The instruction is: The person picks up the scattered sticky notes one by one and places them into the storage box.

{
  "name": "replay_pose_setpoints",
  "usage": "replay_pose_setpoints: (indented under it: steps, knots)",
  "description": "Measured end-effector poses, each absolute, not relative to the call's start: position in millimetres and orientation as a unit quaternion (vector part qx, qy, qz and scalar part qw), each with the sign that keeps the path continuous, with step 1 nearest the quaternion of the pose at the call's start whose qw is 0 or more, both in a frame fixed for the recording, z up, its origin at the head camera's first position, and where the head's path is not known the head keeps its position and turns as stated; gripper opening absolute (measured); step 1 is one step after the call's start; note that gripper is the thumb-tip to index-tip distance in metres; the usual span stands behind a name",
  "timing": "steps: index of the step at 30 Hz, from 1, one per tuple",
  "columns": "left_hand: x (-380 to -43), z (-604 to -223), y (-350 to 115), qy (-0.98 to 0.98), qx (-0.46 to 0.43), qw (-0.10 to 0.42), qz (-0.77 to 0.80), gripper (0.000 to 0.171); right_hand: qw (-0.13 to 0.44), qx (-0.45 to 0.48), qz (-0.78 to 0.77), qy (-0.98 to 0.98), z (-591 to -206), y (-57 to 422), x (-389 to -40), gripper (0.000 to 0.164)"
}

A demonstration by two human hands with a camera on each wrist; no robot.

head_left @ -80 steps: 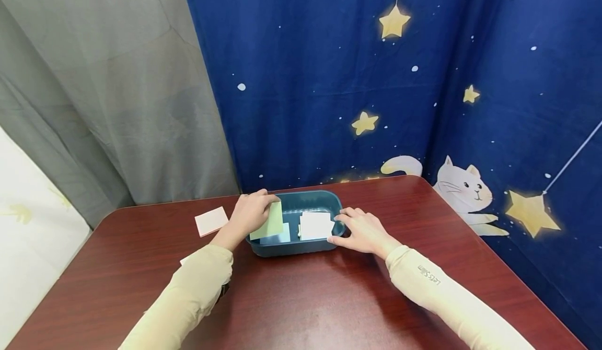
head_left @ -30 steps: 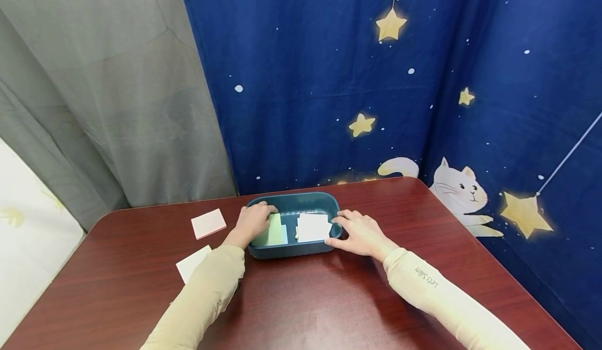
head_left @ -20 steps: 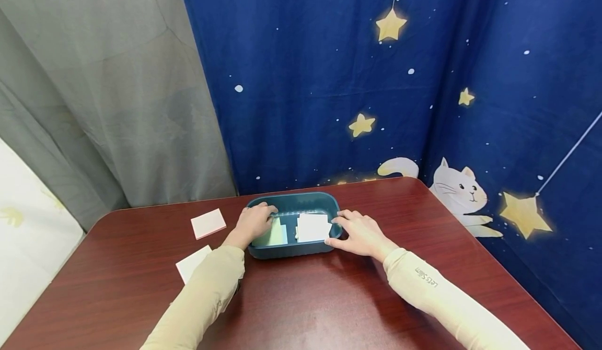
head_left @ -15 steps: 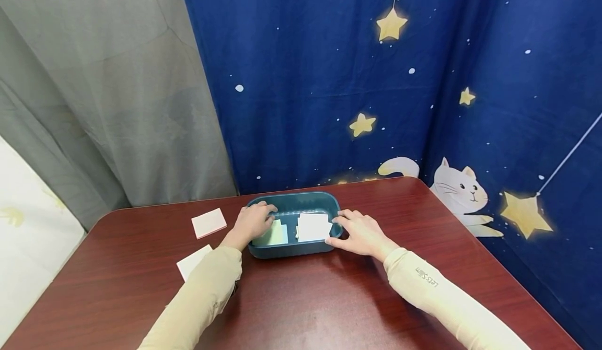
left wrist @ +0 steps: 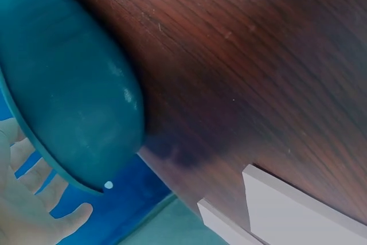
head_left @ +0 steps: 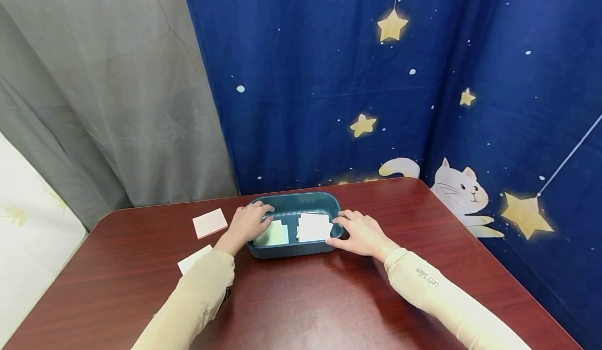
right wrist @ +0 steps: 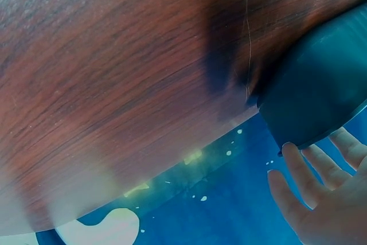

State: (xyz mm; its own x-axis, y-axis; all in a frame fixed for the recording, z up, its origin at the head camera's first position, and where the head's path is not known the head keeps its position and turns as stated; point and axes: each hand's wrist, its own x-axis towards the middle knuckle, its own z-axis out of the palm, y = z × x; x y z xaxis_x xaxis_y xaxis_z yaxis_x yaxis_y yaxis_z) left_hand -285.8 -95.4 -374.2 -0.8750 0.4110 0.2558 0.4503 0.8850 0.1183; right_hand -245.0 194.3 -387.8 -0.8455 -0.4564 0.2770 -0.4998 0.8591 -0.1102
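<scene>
Over the left end of a dark teal plastic bin point(head_left: 301, 249) is my left hand point(head_left: 247, 223), its fingers spread in the left wrist view with nothing between them. Beside it, a pale green paper pad point(head_left: 270, 233) lies in the bin on top of a light blue one point(head_left: 285, 234). My right hand point(head_left: 359, 231) rests at the bin's right end, fingertips at the rim and thumb by the front corner. The right wrist view shows its fingers fairly straight. A stack of white paper point(head_left: 314, 227) sits in the bin's right half.
Left of the bin on the red-brown table point(head_left: 301, 303) lie a white pad with a pinkish edge point(head_left: 209, 223) and another white pad point(head_left: 193, 259), partly covered by the left sleeve. A blue star-patterned curtain point(head_left: 305, 104) hangs behind the table.
My left hand lowered the green pad into the bin's left end, let it go, and has shifted slightly left. The right hand has stayed at the bin's right end.
</scene>
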Motion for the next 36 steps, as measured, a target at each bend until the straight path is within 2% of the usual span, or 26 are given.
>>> replay_pose_setpoints:
  steps: [23, 36]
  knots:
    - [-252, -352, -114, -0.937, -0.272, 0.190, -0.104, 0.027, 0.122, 0.251, 0.089, -0.956, -386, 195, -245, 0.061]
    - [-239, -331, -111, -0.932, -0.288, 0.190, -0.107, 0.029, 0.122, 0.251, 0.091, -0.956, -388, 193, -245, 0.063]
